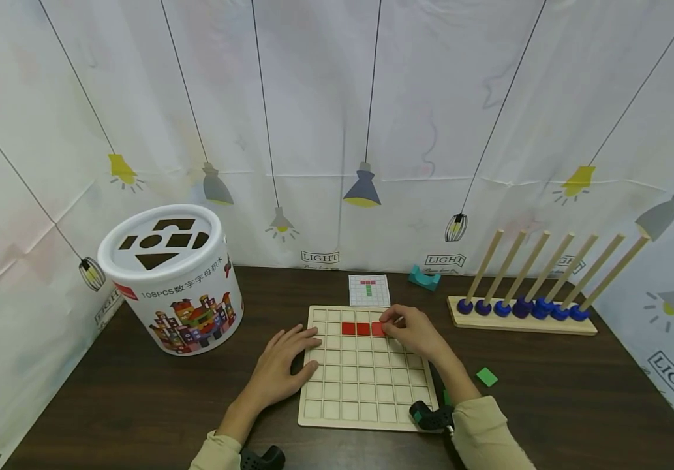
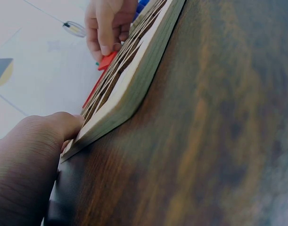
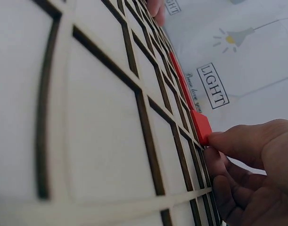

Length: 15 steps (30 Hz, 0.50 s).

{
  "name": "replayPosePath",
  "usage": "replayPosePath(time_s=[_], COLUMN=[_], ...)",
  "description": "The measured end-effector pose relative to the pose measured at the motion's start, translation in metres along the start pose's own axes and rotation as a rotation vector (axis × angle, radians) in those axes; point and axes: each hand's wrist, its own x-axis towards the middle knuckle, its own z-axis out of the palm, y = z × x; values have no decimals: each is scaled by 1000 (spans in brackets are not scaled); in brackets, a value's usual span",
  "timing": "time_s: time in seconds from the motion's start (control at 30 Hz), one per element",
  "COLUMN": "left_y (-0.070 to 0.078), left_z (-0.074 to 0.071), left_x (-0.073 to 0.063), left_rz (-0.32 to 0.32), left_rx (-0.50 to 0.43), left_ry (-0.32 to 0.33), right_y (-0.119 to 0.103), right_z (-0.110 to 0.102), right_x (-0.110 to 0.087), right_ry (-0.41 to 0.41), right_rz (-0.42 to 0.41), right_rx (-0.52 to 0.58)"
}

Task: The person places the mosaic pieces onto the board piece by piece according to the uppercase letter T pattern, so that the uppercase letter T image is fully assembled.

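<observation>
The right hand [image 1: 412,331] pinches a red tile [image 1: 376,329], partly hiding it, near twelve o'clock on a grid board [image 1: 350,393], whose nine o'clock edge the loosely spread left hand [image 1: 282,363] touches, atop a dark table [image 1: 154,411] before lamp-printed cloth [image 1: 313,98].

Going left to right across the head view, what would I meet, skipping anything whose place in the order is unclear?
White bucket → left hand → leftmost red tile → right hand → peg rack.
</observation>
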Motion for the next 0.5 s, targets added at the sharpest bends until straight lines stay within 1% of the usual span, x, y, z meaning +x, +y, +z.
replayPosePath(time_s=[0.1, 0.23, 0.33, 0.5], left_y=[1, 1, 0, -1], left_z=[0, 0, 0, 0], left_x=[0, 0, 0, -1], left_rz=[0, -2, -2, 3], left_rx=[-5, -2, 1, 4], left_ry=[0, -1, 3, 6], right_y=[-1, -2, -3, -3], right_z=[1, 3, 4, 6], right_x=[1, 2, 2, 1], right_ry=[10, 21, 22, 19], right_rz=[19, 18, 12, 26], right_rx=[-30, -55, -59, -47])
